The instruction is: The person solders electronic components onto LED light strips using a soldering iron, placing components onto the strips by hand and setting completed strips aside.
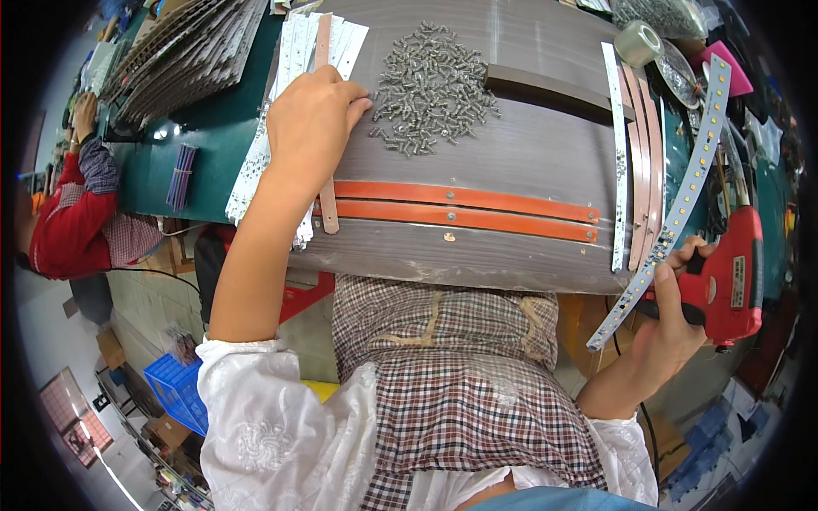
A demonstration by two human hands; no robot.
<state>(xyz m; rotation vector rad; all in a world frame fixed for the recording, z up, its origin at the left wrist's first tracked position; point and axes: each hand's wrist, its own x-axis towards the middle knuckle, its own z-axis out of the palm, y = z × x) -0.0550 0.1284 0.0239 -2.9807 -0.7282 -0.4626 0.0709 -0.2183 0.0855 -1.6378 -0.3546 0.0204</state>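
My left hand [311, 115] is closed on a narrow copper-coloured strip [329, 204], its fingers curled over the strip's upper part. Under and beside it lies a fanned stack of white LED strips [290, 51]. To its right a heap of small metal screws [434, 89] is spread on the board. My right hand [673, 319] pinches a long, slightly curved LED strip [682, 209], which tilts up past the board's right edge. A red and black pistol-shaped power tool [733, 272] sits against that hand's fingers; whether they grip it too I cannot tell.
Two orange strips [460, 204] are fixed across the brown board [520, 162]. A dark bar [554, 94] and several upright strips [639, 170] lie right. Back left are stacked grey panels [183, 60] and a purple bundle [181, 176]. A co-worker in a red sleeve [77, 217] sits far left.
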